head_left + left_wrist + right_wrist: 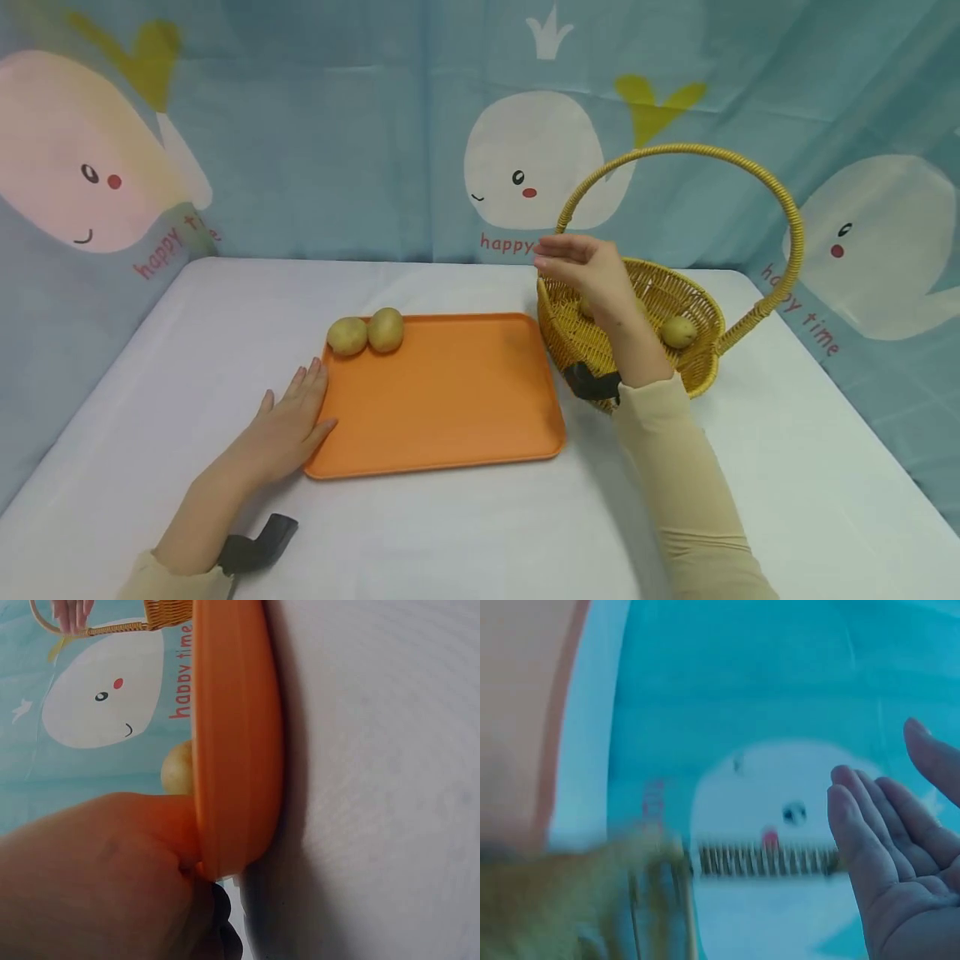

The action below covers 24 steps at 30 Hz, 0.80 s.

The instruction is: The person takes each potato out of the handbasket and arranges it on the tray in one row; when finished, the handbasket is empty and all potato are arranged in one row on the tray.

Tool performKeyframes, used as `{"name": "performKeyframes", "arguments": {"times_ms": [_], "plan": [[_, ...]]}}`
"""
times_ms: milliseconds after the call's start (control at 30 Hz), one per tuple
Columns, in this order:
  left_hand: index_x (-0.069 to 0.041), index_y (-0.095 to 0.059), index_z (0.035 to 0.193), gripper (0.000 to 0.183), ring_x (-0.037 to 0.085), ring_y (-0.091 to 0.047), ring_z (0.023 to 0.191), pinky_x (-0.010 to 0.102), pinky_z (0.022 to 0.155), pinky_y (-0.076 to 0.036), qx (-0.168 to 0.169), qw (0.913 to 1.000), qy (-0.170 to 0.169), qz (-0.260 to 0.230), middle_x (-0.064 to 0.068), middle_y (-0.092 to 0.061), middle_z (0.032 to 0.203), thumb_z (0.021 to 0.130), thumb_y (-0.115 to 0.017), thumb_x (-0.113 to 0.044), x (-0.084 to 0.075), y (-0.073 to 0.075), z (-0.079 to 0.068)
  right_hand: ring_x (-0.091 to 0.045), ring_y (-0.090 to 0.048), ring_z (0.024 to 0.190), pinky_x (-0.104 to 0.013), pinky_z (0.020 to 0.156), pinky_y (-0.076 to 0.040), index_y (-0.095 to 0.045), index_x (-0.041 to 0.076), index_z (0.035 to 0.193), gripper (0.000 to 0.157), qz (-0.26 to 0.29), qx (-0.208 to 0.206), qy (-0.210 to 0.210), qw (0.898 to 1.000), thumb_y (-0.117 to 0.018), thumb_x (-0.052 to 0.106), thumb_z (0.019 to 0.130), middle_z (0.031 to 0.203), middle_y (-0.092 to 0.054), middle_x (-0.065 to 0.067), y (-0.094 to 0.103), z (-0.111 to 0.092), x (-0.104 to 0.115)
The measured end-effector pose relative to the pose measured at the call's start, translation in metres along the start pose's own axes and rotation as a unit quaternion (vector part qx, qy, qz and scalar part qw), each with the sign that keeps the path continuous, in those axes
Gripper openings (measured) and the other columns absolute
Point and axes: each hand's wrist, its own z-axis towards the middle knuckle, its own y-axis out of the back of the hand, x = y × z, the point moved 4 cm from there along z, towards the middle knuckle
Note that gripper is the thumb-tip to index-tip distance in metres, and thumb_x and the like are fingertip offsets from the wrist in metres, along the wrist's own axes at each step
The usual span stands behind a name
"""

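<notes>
On the orange tray (442, 400), two potatoes (347, 336) sit side by side at the back left corner. My left hand (281, 429) holds the tray's left edge, its thumb over the rim and its fingers along the outside; in the left wrist view the thumb meets the orange wall (240, 735). Above the yellow woven basket (570, 333) my right hand (588, 267) is raised, fingers together and extended, holding nothing; the right wrist view shows its palm and the thumb apart. Inside the basket lies a potato (678, 332); another is partly hidden behind the right forearm.
The basket's tall arched handle (690, 150) rises behind and right of my right hand. A white-covered table (450, 533) bears tray and basket. Behind it hangs a blue curtain (337, 167) printed with whales. Each wrist wears a black strap.
</notes>
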Motion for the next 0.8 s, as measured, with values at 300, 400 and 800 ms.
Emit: {"name": "performKeyframes", "arguments": {"times_ms": [300,400,800], "plan": [[0.015,-0.016,0.143,0.071,0.048,-0.011,0.137,0.074,0.098,-0.008,-0.006,0.9999,-0.008,0.003,0.032,-0.012,0.150,0.096,-0.052,-0.023,0.000,-0.001,0.000,-0.010,-0.066,0.092,-0.023,0.084,-0.050,-0.058,-0.006,0.122,0.040,-0.031,-0.040,-0.028,0.998,-0.069,0.008,0.086,0.101,-0.070,-0.001,0.067,0.001,-0.015],[0.015,-0.016,0.144,0.071,0.048,-0.011,0.137,0.074,0.098,-0.009,-0.009,0.9999,-0.009,0.005,0.032,-0.012,0.150,0.096,-0.052,-0.023,0.002,-0.001,0.000,-0.009,-0.065,0.094,-0.022,0.084,-0.050,-0.057,-0.005,0.124,0.042,-0.052,-0.040,-0.043,0.997,-0.068,0.012,0.087,0.106,-0.069,-0.002,0.085,0.000,-0.024],[0.014,-0.014,0.144,0.071,0.048,-0.010,0.138,0.073,0.099,-0.007,-0.007,0.9999,-0.008,0.002,0.031,-0.011,0.151,0.097,-0.051,-0.023,0.001,-0.002,-0.001,-0.002,-0.064,0.089,-0.026,0.089,-0.049,-0.043,-0.012,0.133,0.048,-0.067,-0.035,-0.107,0.991,-0.059,0.009,0.093,0.103,-0.065,0.003,0.132,0.005,-0.059]]}}
